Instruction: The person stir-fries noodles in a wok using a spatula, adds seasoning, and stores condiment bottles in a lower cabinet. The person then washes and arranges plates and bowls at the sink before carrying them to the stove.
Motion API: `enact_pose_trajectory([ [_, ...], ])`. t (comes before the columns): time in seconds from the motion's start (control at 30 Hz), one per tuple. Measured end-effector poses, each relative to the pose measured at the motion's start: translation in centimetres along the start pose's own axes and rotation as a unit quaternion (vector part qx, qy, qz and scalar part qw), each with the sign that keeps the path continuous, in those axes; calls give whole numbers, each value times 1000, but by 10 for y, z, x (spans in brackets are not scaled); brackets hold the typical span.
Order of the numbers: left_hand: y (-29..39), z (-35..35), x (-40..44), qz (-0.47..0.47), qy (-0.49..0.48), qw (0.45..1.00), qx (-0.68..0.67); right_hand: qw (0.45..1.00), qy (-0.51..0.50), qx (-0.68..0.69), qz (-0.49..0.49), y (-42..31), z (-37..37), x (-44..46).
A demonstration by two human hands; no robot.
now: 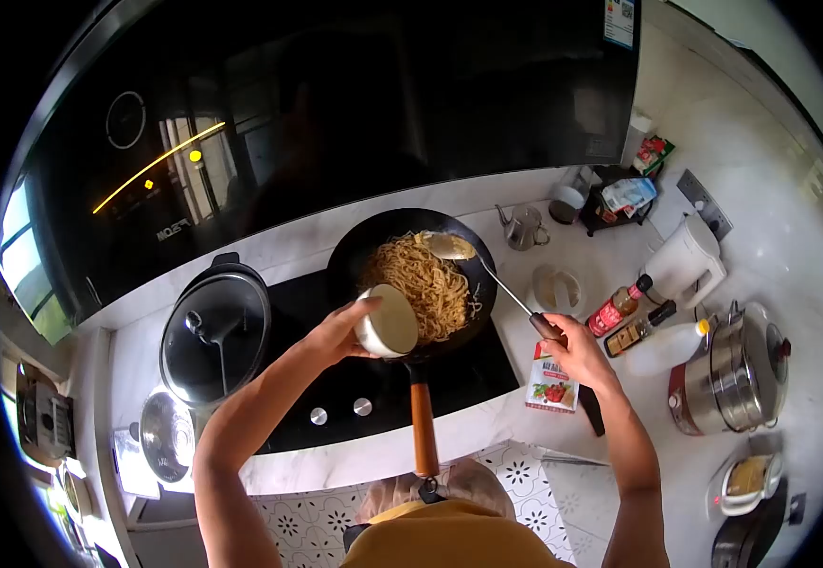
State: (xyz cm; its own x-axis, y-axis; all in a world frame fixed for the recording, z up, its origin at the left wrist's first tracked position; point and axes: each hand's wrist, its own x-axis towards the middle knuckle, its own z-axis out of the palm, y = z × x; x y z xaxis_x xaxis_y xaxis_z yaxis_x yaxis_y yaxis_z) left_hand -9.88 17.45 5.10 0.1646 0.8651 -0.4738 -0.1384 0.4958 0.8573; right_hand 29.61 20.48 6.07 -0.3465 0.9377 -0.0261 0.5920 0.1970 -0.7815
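Observation:
A black wok (pixel 350 248) with a wooden handle (pixel 422 426) sits on the cooktop, filled with brown noodles (pixel 425 284). My left hand (pixel 336 333) grips a small white bowl (pixel 392 322), tilted over the wok's near left edge; what the bowl contains cannot be made out. In my right hand (pixel 577 350) is a spatula (pixel 520 303) with a dark handle and metal shaft. Its blade lies in the noodles at the far right of the wok. Below my right hand a red and white seasoning packet (pixel 551 383) rests on the counter.
A lidded pot (pixel 214 336) and a metal bowl (pixel 167 435) stand left. Right are sauce bottles (pixel 619 306), a white kettle (pixel 686 260), a steel steamer pot (pixel 738 369) and a clear container (pixel 557 288). The black range hood (pixel 336 104) overhangs the back.

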Motion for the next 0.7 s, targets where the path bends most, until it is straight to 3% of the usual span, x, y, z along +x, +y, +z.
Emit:
enact_pose_trajectory([
  [0.13, 9, 34, 65, -38, 53, 990, 124, 982, -61, 179, 29, 10, -16, 11],
  [0.27, 25, 65, 131, -34, 132, 970, 203, 975, -42, 217, 22, 20, -26, 18],
  [0.33, 35, 64, 171, -10, 247, 936, 251, 977, -24, 213, 13, 26, -30, 20],
  [0.37, 42, 57, 182, -9, 248, 936, 250, 978, -6, 208, 7, 28, -30, 21],
  [0.43, 55, 47, 188, 122, 347, 855, 365, 976, 5, 217, 14, 26, -33, 21],
  [0.5, 69, 37, 183, 166, 399, 792, 432, 975, 3, 224, 3, 22, -34, 20],
  [0.57, 83, 20, 164, 166, 353, 755, 527, 974, -10, 228, -2, 16, -34, 19],
  [0.67, 77, -7, 138, 187, 310, 647, 671, 940, -89, 327, 27, -5, -31, 14],
  [0.7, 72, -13, 128, 183, 313, 649, 669, 941, -94, 325, 27, -5, -25, 17],
])
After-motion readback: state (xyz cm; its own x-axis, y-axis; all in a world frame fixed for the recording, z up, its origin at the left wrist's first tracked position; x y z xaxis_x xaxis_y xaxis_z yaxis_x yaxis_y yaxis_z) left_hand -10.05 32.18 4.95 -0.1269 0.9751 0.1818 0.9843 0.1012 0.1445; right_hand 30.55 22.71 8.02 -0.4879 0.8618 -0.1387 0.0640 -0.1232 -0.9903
